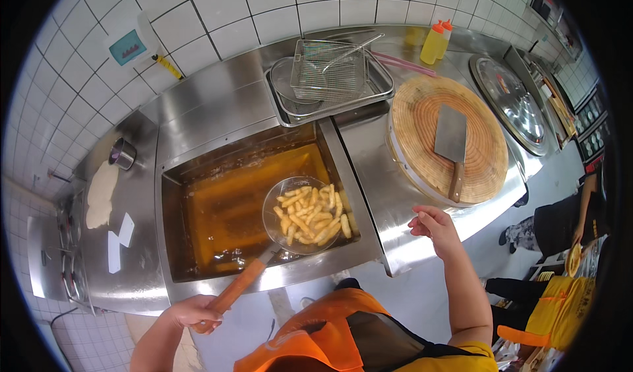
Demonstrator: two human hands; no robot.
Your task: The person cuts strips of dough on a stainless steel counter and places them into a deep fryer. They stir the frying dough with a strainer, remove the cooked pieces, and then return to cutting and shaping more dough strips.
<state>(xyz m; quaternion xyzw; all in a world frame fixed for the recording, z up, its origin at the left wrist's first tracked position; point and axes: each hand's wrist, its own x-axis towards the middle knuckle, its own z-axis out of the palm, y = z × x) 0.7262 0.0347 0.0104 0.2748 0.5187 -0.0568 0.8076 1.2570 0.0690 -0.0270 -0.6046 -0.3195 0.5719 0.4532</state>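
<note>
My left hand [198, 314] grips the wooden handle [237, 290] of a round wire-mesh skimmer [270, 226]. The skimmer's bowl is full of pale golden fried strips [311, 213]. It sits at the right side of a rectangular steel deep-fryer vat [269, 280] with amber oil [222, 213]; a few strips lie past its right rim. Over the front of the steel counter [366, 174], my right hand [435, 228] holds nothing, its fingers loosely bent and apart. The nearest thing to it is the brown handle of a cleaver [451, 142], which lies flat on a round wooden chopping block [415, 110].
Behind the vat, a steel tray [296, 117] bears a wire fry basket [329, 75]. Pink tongs [403, 64] and squeeze bottles [431, 43] stand beyond. Dough [103, 194], a white scraper [113, 251] and a metal cup [122, 153] are left. People [559, 223] work at right.
</note>
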